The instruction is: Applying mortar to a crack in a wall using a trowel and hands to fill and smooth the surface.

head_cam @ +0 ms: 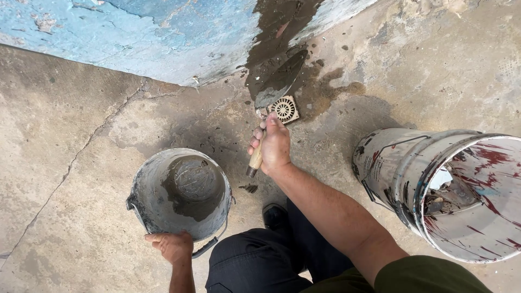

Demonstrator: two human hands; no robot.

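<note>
My right hand [273, 145] grips the wooden handle of a trowel [278, 80]. The trowel's blade, loaded with wet grey mortar, lies against the base of the blue wall [163, 32], where a dark patch of fresh mortar [277, 27] runs upward. Just right of the blade, a square tan floor drain cover [285, 109] sits in the concrete floor. My left hand [172, 247] holds the near rim of a grey bucket [145, 190] that has wet mortar in its bottom.
A larger white bucket [412, 179], streaked with red and dark paint, stands tilted at the right. A long crack [81, 146] runs across the concrete floor at the left. My dark trousers and shoe [274, 216] are between the two buckets.
</note>
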